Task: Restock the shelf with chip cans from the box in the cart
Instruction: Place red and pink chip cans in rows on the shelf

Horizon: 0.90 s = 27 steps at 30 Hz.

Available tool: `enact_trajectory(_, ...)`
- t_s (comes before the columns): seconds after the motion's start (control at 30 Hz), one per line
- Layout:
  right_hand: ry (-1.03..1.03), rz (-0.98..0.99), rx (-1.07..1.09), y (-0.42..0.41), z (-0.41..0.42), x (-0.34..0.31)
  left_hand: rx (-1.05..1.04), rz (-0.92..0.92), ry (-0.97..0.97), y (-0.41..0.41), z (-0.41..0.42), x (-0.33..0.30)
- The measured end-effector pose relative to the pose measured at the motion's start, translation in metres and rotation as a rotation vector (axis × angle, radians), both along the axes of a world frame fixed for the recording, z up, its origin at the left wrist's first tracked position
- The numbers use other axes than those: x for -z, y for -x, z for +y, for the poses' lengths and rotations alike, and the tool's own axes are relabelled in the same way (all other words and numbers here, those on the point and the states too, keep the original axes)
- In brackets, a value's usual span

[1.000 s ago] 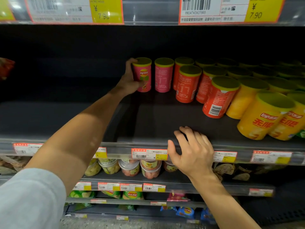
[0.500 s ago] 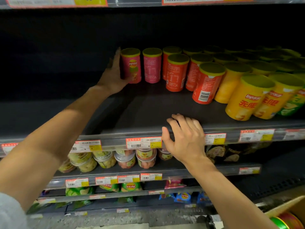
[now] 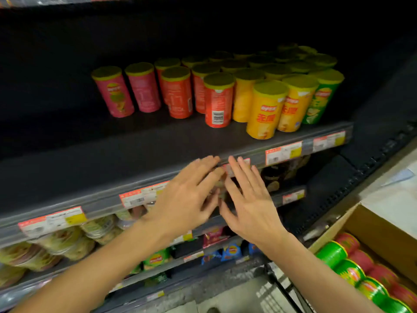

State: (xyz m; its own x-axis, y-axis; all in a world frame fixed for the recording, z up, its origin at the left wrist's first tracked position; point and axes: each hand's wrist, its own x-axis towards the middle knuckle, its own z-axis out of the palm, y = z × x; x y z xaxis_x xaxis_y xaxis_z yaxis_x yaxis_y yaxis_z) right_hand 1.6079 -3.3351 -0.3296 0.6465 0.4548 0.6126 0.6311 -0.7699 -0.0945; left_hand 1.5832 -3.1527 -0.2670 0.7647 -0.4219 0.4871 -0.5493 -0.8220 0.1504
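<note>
Head view: your left hand (image 3: 187,199) has let go of the far-left pink cardboard chip can (image 3: 112,91) on the dark shelf (image 3: 135,152); your right hand (image 3: 250,199) is off the edge. Both empty, fingers spread. More cans wait in the brown cardboard box (image 3: 381,236), near right.

Dark shelf (image 3: 112,159) carries upright chip cans (image 3: 217,100).

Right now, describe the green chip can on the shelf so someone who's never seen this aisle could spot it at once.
Find the dark shelf with the row of upright chip cans. Follow the row rightward past the pink, red and yellow ones to its right end. There stands the green chip can, the only green one in the front line, beside a yellow can.
</note>
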Motion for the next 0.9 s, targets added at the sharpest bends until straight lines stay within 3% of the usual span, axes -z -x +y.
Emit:
enact_trajectory(0.67, -0.098, 0.522, 0.853, 0.143, -0.275, 0.108, 0.699, 0.327, -0.394, -0.019, -0.330, 0.133)
enact_trajectory(0.9, -0.084, 0.651, 1.071, 0.184, -0.348, 0.142, 0.802, 0.358, -0.510, -0.011, -0.434, 0.174)
